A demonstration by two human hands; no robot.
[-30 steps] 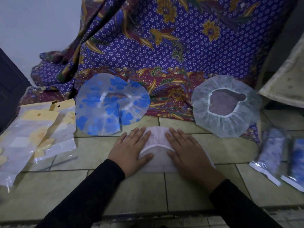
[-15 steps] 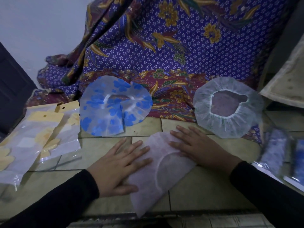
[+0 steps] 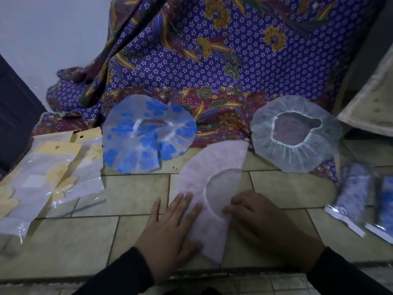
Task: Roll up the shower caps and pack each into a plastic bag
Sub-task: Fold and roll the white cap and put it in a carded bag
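A pale pink shower cap [image 3: 209, 173], folded into a half-circle, lies flat on the tiled floor and points away from me. My left hand [image 3: 170, 231] presses flat on its near left edge with straight fingers. My right hand [image 3: 257, 216] rests at its right edge, fingertips touching the elastic rim. A blue-flowered cap [image 3: 146, 133] lies behind on the left. A white gathered cap [image 3: 295, 133] lies behind on the right. Clear plastic bags with yellow headers [image 3: 49, 167] lie at the far left.
Two packed bags with rolled blue caps [image 3: 361, 196] lie at the right. A purple flowered cloth [image 3: 212, 60] drapes along the back. A dark door [image 3: 12, 116] stands at the left, a pale mat [image 3: 374, 103] at the right. A step edge [image 3: 191, 273] runs just below my wrists.
The folded pink cap has been turned so its long side points away from me. My right hand slid from its far end down to its near right edge.
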